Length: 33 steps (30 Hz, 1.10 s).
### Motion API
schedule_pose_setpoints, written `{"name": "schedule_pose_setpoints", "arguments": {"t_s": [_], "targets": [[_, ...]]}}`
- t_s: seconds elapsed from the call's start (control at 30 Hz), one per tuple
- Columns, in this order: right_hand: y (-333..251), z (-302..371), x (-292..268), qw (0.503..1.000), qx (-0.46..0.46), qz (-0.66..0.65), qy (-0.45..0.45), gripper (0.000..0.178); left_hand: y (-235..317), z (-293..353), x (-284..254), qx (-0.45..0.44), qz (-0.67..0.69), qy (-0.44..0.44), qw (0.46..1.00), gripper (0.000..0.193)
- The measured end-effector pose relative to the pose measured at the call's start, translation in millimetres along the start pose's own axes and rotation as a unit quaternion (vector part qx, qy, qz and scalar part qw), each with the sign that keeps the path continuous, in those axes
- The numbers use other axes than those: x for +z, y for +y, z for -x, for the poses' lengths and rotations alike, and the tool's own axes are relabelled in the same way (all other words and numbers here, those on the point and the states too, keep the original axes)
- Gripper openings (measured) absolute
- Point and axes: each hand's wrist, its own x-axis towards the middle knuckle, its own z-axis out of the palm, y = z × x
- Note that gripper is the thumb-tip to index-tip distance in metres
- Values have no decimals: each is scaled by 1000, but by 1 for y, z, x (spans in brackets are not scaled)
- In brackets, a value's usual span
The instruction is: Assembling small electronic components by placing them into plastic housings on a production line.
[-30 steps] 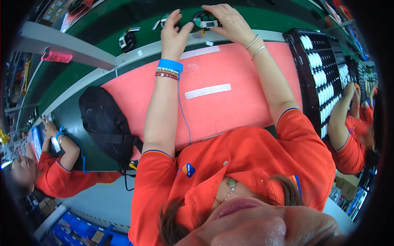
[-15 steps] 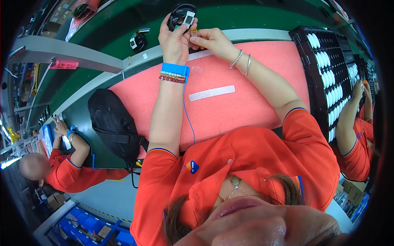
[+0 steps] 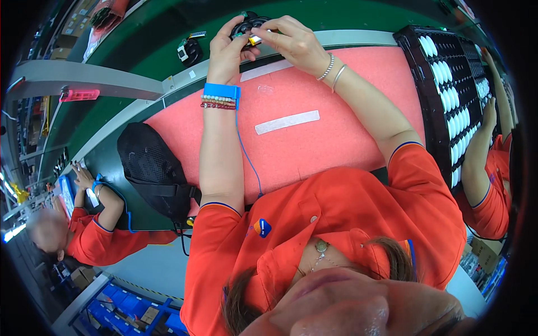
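At the far edge of the pink foam mat [image 3: 336, 143], my left hand [image 3: 225, 60] is closed around a black round housing [image 3: 255, 21] with a bit of green board on it. My right hand [image 3: 298, 45] pinches a small silver-and-yellow piece [image 3: 256, 40], like a small pouch battery, against the housing's near side. The fingers of both hands partly hide the contact between the two. A blue wrist strap [image 3: 222, 91] with a thin cord circles my left wrist. Left of my hands, a similar black round housing [image 3: 192, 51] with a white part lies on the green surface.
A white strip [image 3: 287, 122] lies on the mat. To the right stands a black rack [image 3: 414, 67] of white oval parts [image 3: 443, 71]. A black mesh bag [image 3: 148, 159] sits left. Grey metal framing [image 3: 117, 73] crosses the upper left. Co-workers sit on both sides.
My right hand has moved up and in over the housing, and the silver-and-yellow piece now shows at its fingertips. My left hand has shifted slightly left, with the housing turned and lower.
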Motion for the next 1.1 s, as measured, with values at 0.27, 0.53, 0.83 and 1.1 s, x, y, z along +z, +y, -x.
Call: {"name": "schedule_pose_setpoints", "arguments": {"t_s": [0.27, 0.53, 0.83, 1.1], "targets": [[2, 4, 10, 998, 30, 63, 11, 33, -2, 2, 5, 5, 6, 20, 1000, 38], [-1, 3, 13, 995, 34, 94, 6, 31, -4, 2, 12, 25, 35, 81, 996, 31], [-12, -6, 18, 970, 231, -42, 58, 43, -14, -1, 28, 149, 87, 166, 971, 33], [46, -55, 46, 888, 396, -235, -3, 60, -18, 1, 26, 228, -2, 178, 957, 47]]}}
